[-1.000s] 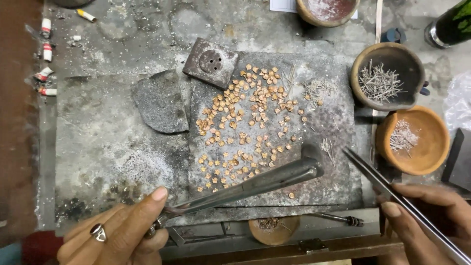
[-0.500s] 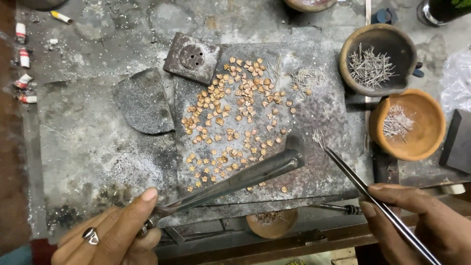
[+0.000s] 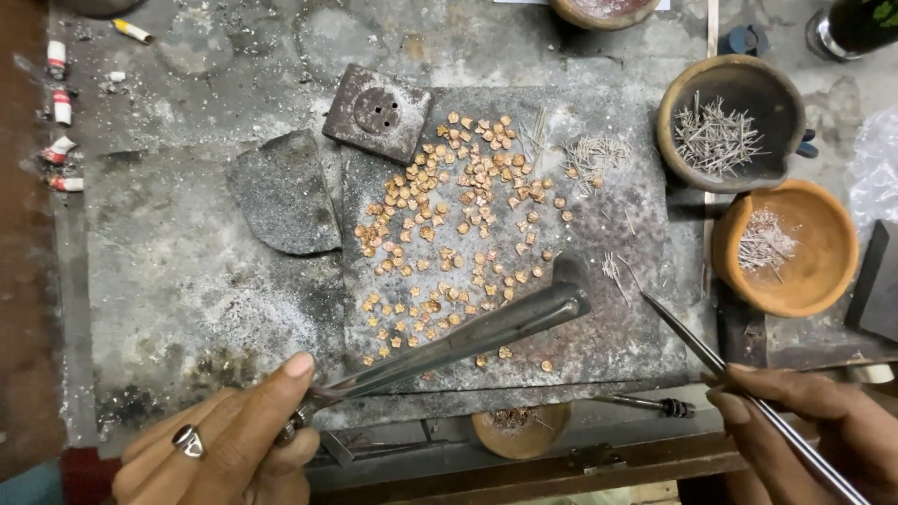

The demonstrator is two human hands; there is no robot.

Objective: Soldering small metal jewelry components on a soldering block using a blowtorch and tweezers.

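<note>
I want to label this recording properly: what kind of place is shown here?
Probably a small jeweller's or metalworker's bench. Many small copper-coloured pieces lie spread on a scorched grey slab, clay bowls hold thin wire bits, and the left hand holds a metal torch pipe.

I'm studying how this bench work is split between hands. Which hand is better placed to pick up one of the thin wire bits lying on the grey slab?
Probably the right hand: its slim metal tweezers point at the small wire bits on the grey stone slab. The left hand holds a metal torch pipe over the copper-coloured pieces.
</note>
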